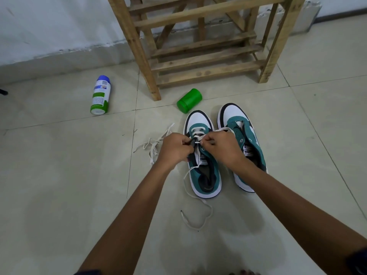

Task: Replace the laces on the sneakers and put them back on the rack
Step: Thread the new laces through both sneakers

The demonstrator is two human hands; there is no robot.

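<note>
Both hands pinch lace (195,153) over left sneaker (202,155) — left grip (174,148); right grip (222,145)

rough wooden rack (198,62), glossy tiled floor (59,175)

A home entryway — tiled floor (59,185), scuffed wall (49,26), wooden shoe rack (198,62).

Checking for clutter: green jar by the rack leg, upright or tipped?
Tipped. The green jar lies on its side on the floor tiles, beside the wooden rack leg.
</note>
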